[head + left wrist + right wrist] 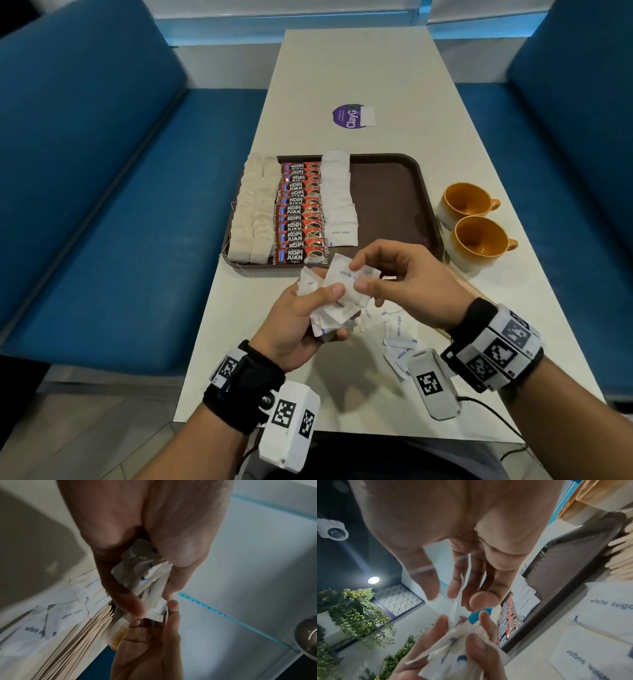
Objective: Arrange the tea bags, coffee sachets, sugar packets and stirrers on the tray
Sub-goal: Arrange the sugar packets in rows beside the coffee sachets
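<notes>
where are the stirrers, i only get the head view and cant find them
Observer: The left wrist view shows a bundle of wooden stirrers lying on the table beside the loose white sugar packets. In your view the right hand mostly covers that spot.
Operator: so not on the tray yet
Observer: Not yet. In the right wrist view they lie on the table just outside the brown tray, with the cups close by.
</notes>
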The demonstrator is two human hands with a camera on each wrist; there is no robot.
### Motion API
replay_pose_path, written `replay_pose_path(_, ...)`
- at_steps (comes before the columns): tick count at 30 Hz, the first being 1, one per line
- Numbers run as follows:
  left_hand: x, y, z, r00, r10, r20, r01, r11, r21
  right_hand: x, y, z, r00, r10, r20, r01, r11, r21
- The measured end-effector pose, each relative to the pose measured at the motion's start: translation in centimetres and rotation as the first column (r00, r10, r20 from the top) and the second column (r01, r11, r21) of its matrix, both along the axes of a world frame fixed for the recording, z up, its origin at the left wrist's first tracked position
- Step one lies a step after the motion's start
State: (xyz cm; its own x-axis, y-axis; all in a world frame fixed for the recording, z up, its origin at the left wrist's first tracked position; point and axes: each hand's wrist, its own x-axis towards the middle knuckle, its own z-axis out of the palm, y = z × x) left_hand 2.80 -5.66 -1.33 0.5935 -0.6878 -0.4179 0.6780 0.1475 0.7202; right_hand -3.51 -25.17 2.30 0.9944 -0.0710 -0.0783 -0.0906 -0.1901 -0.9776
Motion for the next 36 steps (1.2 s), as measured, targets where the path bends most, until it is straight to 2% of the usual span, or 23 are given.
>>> replay_pose_path(3,0.3,0.1,-0.3,0.999,0.047,0.002,-0.046,0.999,-0.027,0.8,0.4,-0.1,1.0,-0.024,-0.015,0.024,0.999,0.037)
replay_pose_path(6,0.8,0.0,-0.7,0.99,0.132,-0.053,-0.134,0.99,-0.049,2.5,-0.1,0.0,0.988,-0.154,-0.02,0.156,0.982,0.105)
replay_pose_path(10,1.3,0.2,-1.2,0.975,0.206,-0.08,-0.214,0.97,-0.114,6.1,-2.0,0.1,0.948,-0.313,-0.052,0.314,0.949,0.022)
replay_pose_path(14,1.7,0.4,-1.7,0.973,0.22,-0.071,-0.228,0.963,-0.14,9.8,-3.6,-2.0,0.939,-0.305,-0.16,0.279,0.946,-0.164)
replay_pose_path(18,2.0,0.8,-2.2,0.97,0.229,-0.082,-0.237,0.965,-0.111,12.0,-4.2,-4.0,0.941,-0.219,-0.258,0.137,0.943,-0.302)
replay_pose_path(23,2.2,1.2,-2.7,0.965,0.243,-0.104,-0.25,0.966,-0.064,12.6,-4.1,-5.2,0.931,-0.229,-0.284,0.092,0.9,-0.426)
replay_pose_path(31,2.4,1.5,-2.6,0.96,0.254,-0.12,-0.262,0.963,-0.064,12.7,-3.3,-4.9,0.91,-0.312,-0.274,0.147,0.859,-0.491)
replay_pose_path(36,2.7,1.6,-2.5,0.963,0.22,-0.156,-0.239,0.964,-0.119,12.4,-3.3,-4.8,0.909,-0.343,-0.236,0.196,0.852,-0.486)
